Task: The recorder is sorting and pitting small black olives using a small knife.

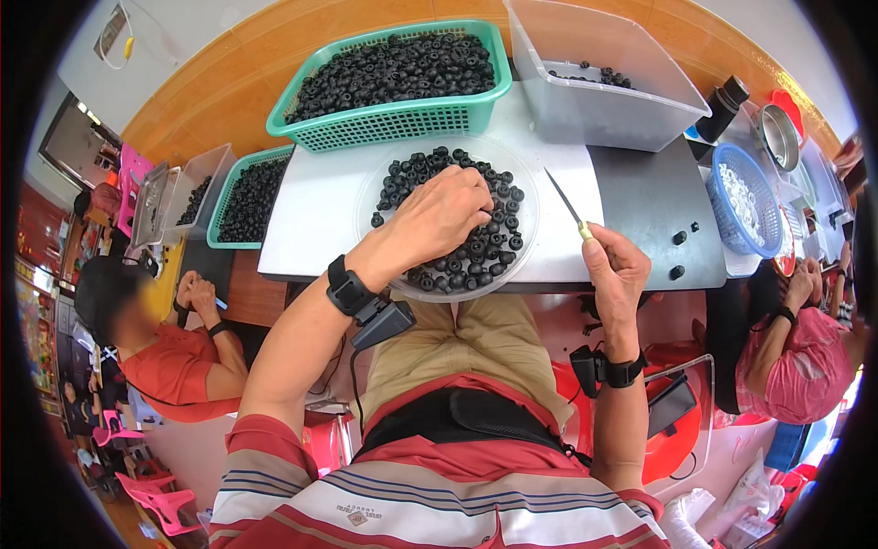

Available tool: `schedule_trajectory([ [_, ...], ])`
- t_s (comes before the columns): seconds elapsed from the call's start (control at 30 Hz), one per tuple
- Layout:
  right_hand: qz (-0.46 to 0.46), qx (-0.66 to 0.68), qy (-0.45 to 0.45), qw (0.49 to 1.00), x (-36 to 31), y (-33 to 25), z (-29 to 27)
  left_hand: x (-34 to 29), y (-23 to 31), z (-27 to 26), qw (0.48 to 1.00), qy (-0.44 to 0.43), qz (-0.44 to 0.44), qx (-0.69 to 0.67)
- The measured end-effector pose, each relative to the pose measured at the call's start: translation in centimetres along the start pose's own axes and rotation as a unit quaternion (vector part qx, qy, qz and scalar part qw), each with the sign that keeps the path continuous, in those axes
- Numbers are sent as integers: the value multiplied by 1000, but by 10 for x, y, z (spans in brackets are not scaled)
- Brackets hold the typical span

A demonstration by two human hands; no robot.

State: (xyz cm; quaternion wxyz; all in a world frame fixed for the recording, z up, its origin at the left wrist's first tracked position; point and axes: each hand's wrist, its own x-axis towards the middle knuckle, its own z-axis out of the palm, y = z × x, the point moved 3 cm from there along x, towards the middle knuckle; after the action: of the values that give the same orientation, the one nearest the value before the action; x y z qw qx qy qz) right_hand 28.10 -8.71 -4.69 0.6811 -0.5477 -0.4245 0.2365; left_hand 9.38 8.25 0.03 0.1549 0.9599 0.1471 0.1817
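My left hand (pixel 439 209) is over a heap of small black ring-like parts (pixel 476 261) in a clear round tray (pixel 366 197). Its fingers are curled down and pressed together among the parts; the fingertips are partly hidden, so whatever they pinch cannot be made out. To the right of the tray, my right hand (pixel 618 265) is closed around the pale yellow handle of a slim pointed knife (pixel 569 203). The blade points up and to the left, away from me, apart from the heap. Both wrists wear black straps with small boxes.
Behind the tray stand a green basket (pixel 393 126) full of black parts and a clear bin (pixel 604 114) holding a few. Loose black parts (pixel 678 272) lie on the dark tabletop at right, near a blue basket (pixel 732 240) of whitish pieces. Co-workers sit at left and right.
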Motion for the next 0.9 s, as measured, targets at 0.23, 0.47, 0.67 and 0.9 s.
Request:
schedule_trajectory([
  [0.23, -5, -11, 0, 1000, 0, 0, -1, -5, 4, -1, 998, 49, -3, -34],
  [0.47, 1, -4, 4, 1000, 0, -2, 1, -7, 18, -16, 989, 73, -64, -110],
  [0.67, 7, 4, 8, 1000, -1, -2, 2, -13, 18, -15, 959, 111, -126, -228],
  [0.9, 3, -6, 1, 1000, -1, -4, 3, -22, 10, -8, 858, 90, -189, -469],
])
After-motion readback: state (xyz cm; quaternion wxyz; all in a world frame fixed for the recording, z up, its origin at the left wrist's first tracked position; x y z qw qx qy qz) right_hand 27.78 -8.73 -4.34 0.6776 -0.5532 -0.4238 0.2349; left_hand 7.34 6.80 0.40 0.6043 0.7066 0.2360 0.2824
